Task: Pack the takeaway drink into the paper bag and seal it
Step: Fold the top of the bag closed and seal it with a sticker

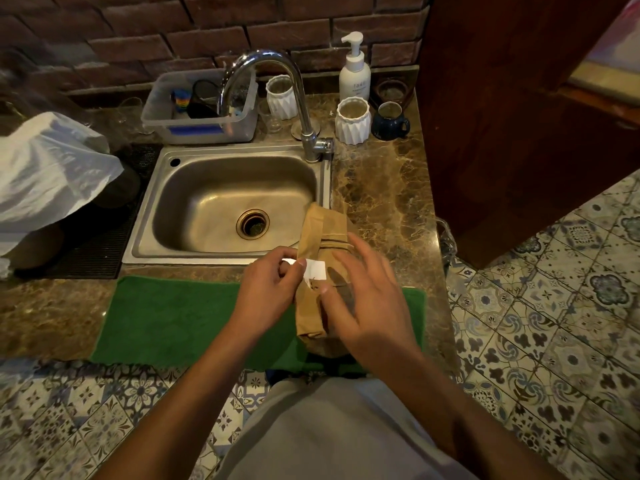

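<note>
Your paper bag (320, 271) stands on the green towel (180, 320) at the front edge of the bench (381, 188), just in front of the sink (221, 202), with its top folded over away from you. The drink itself is hidden, so you cannot tell from here whether it is inside. Your left hand (266, 292) has its fingers (291, 263) curled, pinching a small white sticker (315, 270) against the bag's folded flap. Your right hand (363, 299) lies against the right side of the bag with fingers spread and fairly straight, thumb touching the paper just below the sticker; it is blurred. Behind the sink stand a tap (304, 109), a clear plastic tub (201, 109), two white ribbed cups (353, 121), a soap pump bottle (355, 71) and a dark mug (389, 121). A white plastic bag (52, 174) sits to the left.
</note>
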Available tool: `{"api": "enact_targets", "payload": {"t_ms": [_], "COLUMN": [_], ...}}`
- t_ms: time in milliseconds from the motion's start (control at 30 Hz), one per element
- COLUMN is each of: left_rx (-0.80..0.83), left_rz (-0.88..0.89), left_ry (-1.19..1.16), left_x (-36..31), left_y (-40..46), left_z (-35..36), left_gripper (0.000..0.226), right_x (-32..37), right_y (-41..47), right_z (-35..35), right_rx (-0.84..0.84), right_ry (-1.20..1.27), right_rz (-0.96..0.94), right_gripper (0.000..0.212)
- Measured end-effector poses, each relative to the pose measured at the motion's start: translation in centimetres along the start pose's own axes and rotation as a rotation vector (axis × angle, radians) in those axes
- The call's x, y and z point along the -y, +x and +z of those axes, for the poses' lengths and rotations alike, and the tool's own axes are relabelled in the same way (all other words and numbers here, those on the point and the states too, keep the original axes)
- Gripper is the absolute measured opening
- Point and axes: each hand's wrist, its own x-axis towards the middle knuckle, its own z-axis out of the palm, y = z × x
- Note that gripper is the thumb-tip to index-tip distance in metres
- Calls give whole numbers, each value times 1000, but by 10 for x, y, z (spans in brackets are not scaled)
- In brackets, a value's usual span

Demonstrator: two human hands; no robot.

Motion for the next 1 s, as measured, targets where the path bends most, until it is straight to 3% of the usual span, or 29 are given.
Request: {"api": "enact_targets", "payload": {"t_ms": [100,233,367,533,700,767,867,1000], "left_rx": [-69,-79,76,107,101,130,186,155], "left_rz": [44,-5,-114,-160,-135,-78,-17,14], "left_ry": [40,51,-16,-68,-86,-55,-36,-26], "left_x": [1,-4,-5,17,33,39,43,54], "left_y": [-14,-27,-49,-60,-53,-46,-35,-19], "left_z": [3,10,15,-1,-38,-54,-73,-82], "left_gripper": [19,31,38,17,10,9,18,22], "right_x": [-12,-34,-41,-42,-47,-49,-42,-30], "right_y": [30,82,101,109,110,107,102,97], "right_z": [-8,-6,-1,-8,-15,-13,-12,-8], "right_rx": [-115,130,335,342,319,272,501,756], "right_ry": [-66,-63,41,142,150,94,11,82], "right_rz": [-107,-36,-32,-38,-54,-129,-216,-206], "right_gripper": [53,79,76,81,49,47,68,74]}}
